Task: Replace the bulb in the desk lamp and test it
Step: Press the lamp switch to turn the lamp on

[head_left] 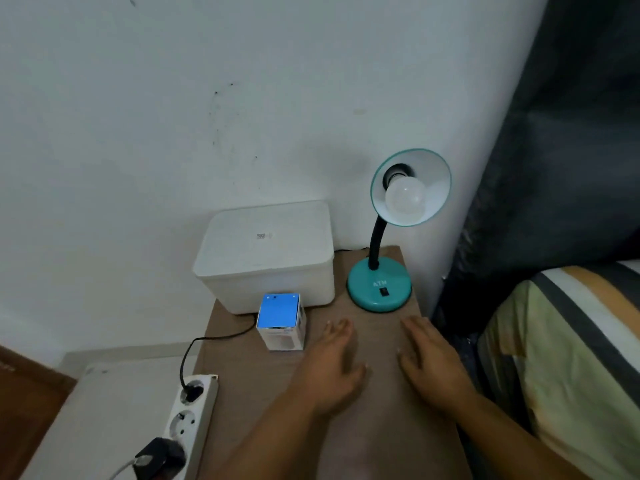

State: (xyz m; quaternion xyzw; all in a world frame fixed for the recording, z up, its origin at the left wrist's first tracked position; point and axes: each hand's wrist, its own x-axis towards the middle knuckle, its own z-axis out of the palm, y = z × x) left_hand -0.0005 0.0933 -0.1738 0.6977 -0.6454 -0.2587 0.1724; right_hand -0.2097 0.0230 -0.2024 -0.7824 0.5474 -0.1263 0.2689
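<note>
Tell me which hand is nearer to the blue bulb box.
Left. The left hand lies flat on the table just right of the blue bulb box, with a small gap between them. The right hand lies farther right, in front of the lamp base.

You see a glossy teal lamp base (379, 289) and shade (411, 187), seemingly painted metal, round a matt frosted white bulb (405, 199). The table (263, 393) shows matt wood-grain brown, the storage box (265, 254) dull white plastic. The bulb carton (281, 322) is smooth printed cardboard, the bedding (568, 358) soft striped cloth.
</note>
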